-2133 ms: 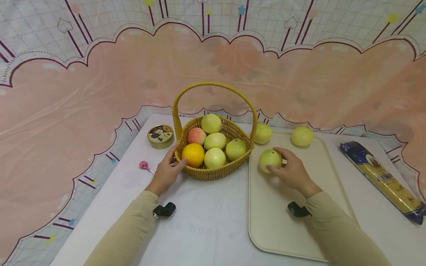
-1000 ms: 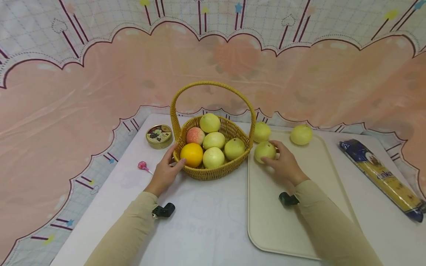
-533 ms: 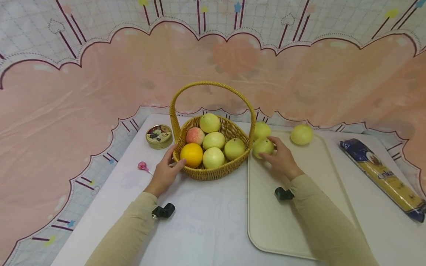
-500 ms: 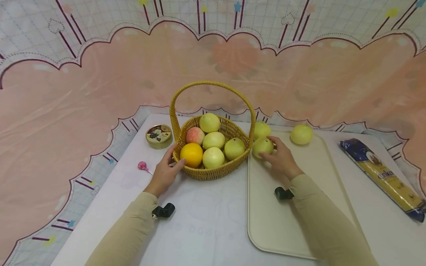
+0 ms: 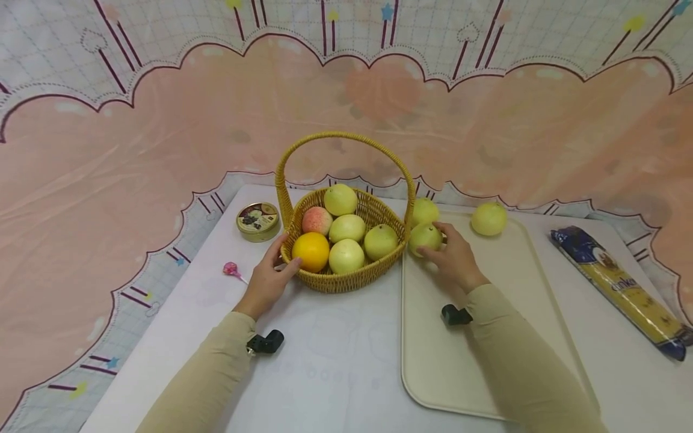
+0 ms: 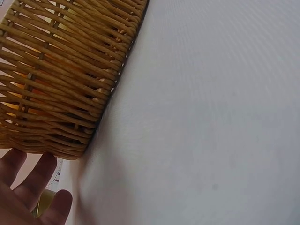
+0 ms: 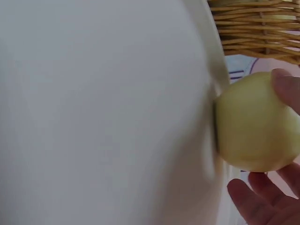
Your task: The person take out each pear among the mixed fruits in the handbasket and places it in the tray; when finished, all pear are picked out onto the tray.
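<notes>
Step in hand: The right hand grips a pale green fruit at the far left of a cream tray, apparently picking it up or setting it down, as the left hand seems to steady a wicker basket.
Next move: By the look of it, lifting calls for a sure pinch and a path clear of the basket's rim; releasing calls for easing the fingers off gently, since so round a thing could roll.
Fruit in the grip: It sits at the tray's left edge, just right of the basket, its stem end up and partly hiding the far fruit. Whether it rests on the tray or is slightly raised, one cannot tell.
Right hand pose: The forearm slants in over the tray from the near right. The thumb presses the near side of the fruit and the fingers reach round its far right side, holding it between them.
Left hand pose: The forearm angles in from the near left. Fingers touch the basket's left outer wall and the thumb lies at the near rim, beside an orange, so the hand holds the corner between them. In the left wrist view, one finger stands free of the wicker.
Basket: It stands upright left of the tray, its handle arched above the orange, a peach and four green fruits.
Tray's far right: Another fruit sits well apart from the right hand.
</notes>
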A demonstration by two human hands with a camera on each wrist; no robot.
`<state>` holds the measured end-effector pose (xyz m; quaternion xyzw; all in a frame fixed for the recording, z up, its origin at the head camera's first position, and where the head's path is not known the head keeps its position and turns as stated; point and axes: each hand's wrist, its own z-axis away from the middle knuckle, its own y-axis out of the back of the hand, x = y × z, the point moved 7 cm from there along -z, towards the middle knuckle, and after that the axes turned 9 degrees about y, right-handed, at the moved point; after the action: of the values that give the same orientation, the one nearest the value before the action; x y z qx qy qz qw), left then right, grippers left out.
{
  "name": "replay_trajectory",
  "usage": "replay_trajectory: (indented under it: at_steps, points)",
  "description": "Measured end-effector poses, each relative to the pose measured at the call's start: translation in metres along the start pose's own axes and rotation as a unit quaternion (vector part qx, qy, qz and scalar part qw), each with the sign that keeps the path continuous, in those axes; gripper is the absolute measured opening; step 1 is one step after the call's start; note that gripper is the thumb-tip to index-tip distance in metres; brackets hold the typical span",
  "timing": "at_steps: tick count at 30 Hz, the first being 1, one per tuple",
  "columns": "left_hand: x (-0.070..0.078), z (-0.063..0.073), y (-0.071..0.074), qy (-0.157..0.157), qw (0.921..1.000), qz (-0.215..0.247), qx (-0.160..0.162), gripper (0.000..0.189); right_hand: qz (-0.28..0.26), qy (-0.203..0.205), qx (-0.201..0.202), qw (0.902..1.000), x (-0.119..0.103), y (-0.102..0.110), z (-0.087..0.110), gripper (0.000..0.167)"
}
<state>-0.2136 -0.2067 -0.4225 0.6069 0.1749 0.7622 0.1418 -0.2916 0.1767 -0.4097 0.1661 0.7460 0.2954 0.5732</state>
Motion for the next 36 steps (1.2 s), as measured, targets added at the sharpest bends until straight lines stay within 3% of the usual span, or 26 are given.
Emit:
replay_trajectory:
  at_steps: [8, 22, 36]
  points:
    - [-0.001, -0.001, -0.001, 0.003, 1.0, 0.0, -0.002, 0.074, -0.012, 0.005, -0.026, 0.9996, 0.002, 0.005, 0.005, 0.065]
    - [-0.003, -0.002, -0.002, -0.003, 1.0, 0.001, -0.004, 0.075, 0.007, 0.014, 0.022, 0.9996, -0.001, 0.023, 0.022, 0.049]
    - [-0.001, 0.0, 0.0, 0.005, 1.0, 0.0, -0.002, 0.074, -0.008, 0.08, 0.043, 0.9958, -0.039, 0.035, 0.035, 0.043]
